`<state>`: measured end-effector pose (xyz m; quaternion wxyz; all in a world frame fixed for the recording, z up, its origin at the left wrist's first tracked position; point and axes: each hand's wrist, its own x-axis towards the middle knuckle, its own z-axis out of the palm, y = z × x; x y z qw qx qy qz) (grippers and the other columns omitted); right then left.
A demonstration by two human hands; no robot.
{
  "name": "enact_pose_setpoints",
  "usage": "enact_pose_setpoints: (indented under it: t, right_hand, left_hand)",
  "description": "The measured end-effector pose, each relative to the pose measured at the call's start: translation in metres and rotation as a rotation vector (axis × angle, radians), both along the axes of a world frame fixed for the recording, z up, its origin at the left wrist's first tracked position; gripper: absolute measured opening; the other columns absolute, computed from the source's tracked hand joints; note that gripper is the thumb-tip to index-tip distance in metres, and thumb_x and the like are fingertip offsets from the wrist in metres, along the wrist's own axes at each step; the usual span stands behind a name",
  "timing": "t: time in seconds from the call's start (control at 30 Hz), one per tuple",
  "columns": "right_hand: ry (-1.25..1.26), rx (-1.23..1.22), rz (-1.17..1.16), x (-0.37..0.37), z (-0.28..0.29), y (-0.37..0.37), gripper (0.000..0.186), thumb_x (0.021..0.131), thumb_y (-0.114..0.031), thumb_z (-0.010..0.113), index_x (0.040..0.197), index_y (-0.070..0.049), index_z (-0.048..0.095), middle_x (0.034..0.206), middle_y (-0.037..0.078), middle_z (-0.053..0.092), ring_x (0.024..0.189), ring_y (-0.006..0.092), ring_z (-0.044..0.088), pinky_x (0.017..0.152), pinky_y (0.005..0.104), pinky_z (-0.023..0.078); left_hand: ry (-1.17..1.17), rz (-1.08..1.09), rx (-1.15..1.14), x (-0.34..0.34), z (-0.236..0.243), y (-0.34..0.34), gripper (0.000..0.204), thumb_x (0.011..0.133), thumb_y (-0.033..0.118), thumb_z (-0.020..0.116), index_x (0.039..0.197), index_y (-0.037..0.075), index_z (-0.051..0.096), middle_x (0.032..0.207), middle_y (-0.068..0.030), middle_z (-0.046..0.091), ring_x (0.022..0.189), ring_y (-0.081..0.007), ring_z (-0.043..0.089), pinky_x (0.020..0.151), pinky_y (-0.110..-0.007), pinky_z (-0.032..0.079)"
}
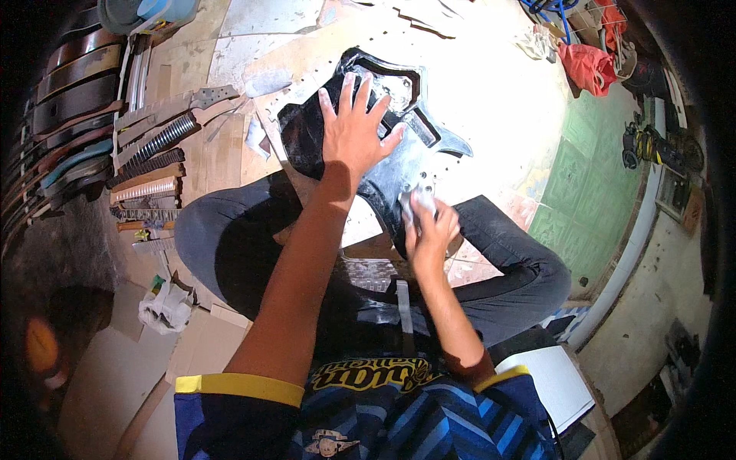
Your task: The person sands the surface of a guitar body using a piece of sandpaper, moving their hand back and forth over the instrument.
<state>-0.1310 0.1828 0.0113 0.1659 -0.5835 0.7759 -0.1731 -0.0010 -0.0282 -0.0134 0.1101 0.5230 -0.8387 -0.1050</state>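
Observation:
A black electric guitar body [303, 139] with cut-out cavities lies in front of me, partly dulled by pale dust. My left hand [354, 130] rests flat on it, fingers spread, beside the large cavity. At the body's near right horn, my right hand [434, 227] is closed on a small grey pad [418, 201], pressed against the surface. The pad looks like folded sandpaper, though the fingers cover part of it. A worn board [310, 186] shows beneath the guitar body.
My crossed legs [230, 226] flank the work. Guitar necks and tools [157, 146] lie on cardboard at left, beside a rack of curved bodies [77, 84]. A crumpled plastic bag [166, 307] sits near my left knee. Red cloth [586, 67] lies at far right, near green tiles [579, 203].

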Motion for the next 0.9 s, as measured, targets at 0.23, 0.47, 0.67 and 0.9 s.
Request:
enact_pose_setpoints:
  t: [0.23,0.47,0.67,0.9]
  right_hand:
    - [-0.14,-0.137,-0.085,-0.012,0.008,-0.09,0.044,0.086,-0.011,0.076,0.128,-0.023,0.071,0.127,0.024,0.057,0.121,0.0436,0.052,0.103,0.0545,0.038]
    - [0.02,-0.048,0.008,-0.01,0.001,-0.052,0.049,0.083,-0.01,0.077,0.131,-0.023,0.071,0.126,0.025,0.057,0.12,0.0434,0.052,0.103,0.0559,0.038]
    - [0.004,0.008,0.028,0.006,0.0,0.008,0.044,0.086,-0.009,0.075,0.128,-0.025,0.073,0.126,0.023,0.058,0.121,0.0418,0.052,0.103,0.0546,0.037]
    - [-0.13,-0.12,-0.087,-0.012,0.009,-0.084,0.047,0.084,-0.008,0.075,0.129,-0.022,0.07,0.126,0.025,0.057,0.119,0.0431,0.053,0.102,0.0563,0.039]
  left_hand:
    - [0.023,-0.009,-0.025,0.0,-0.01,0.002,0.064,0.091,0.061,0.061,0.139,0.019,0.066,0.159,-0.0147,0.045,0.152,-0.0381,0.031,0.12,-0.073,0.016]
    - [-0.015,-0.006,0.032,0.002,-0.001,0.0,0.064,0.091,0.061,0.062,0.141,0.021,0.065,0.161,-0.0147,0.043,0.154,-0.0382,0.028,0.12,-0.072,0.016]
    - [0.04,0.005,0.021,0.001,-0.004,0.001,0.063,0.089,0.058,0.067,0.139,0.019,0.066,0.159,-0.0147,0.045,0.153,-0.0389,0.03,0.12,-0.071,0.019]
    - [0.048,-0.004,0.011,-0.002,-0.006,0.001,0.062,0.09,0.057,0.067,0.139,0.02,0.066,0.159,-0.015,0.044,0.153,-0.0391,0.03,0.12,-0.071,0.019]
